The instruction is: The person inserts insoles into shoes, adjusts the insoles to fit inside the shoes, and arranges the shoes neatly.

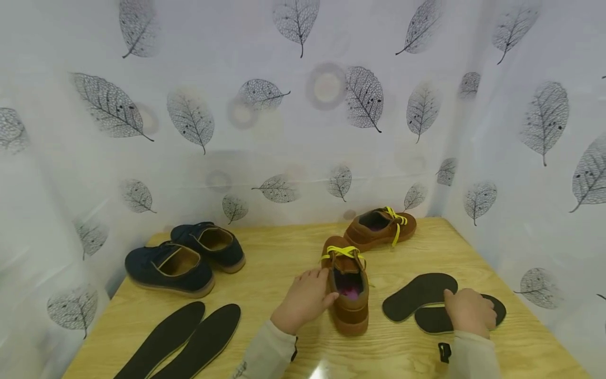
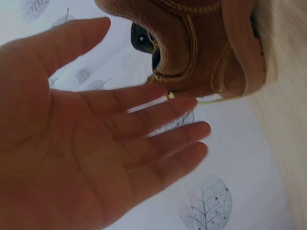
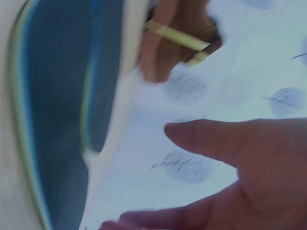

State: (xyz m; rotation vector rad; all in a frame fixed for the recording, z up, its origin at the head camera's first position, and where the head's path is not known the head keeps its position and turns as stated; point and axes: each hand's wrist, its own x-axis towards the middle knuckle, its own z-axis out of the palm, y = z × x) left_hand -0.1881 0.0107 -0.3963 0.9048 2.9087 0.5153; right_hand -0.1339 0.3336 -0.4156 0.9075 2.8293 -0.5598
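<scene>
A brown shoe with yellow laces (image 1: 351, 310) stands in the middle of the table, its heel towards me and something purple showing inside. My left hand (image 1: 305, 300) is at its left side, fingers straight and spread in the left wrist view, where the brown shoe (image 2: 206, 52) is close by the fingertips; contact cannot be told. Over a pair of dark insoles (image 1: 421, 292) on the right hovers my right hand (image 1: 471, 310), thumb and fingers apart. In the right wrist view the insoles (image 3: 55, 115) lie beside the right hand (image 3: 259, 167), with nothing between its fingers.
The other brown shoe (image 1: 379, 229) lies behind, pointing right. Two dark blue shoes (image 1: 170, 271) stand at the back left, with another pair of dark insoles (image 1: 175, 337) in front. A small black item (image 1: 444, 351) is by the right wrist. Leaf-patterned curtains (image 1: 284, 147) enclose the wooden table (image 1: 270, 252).
</scene>
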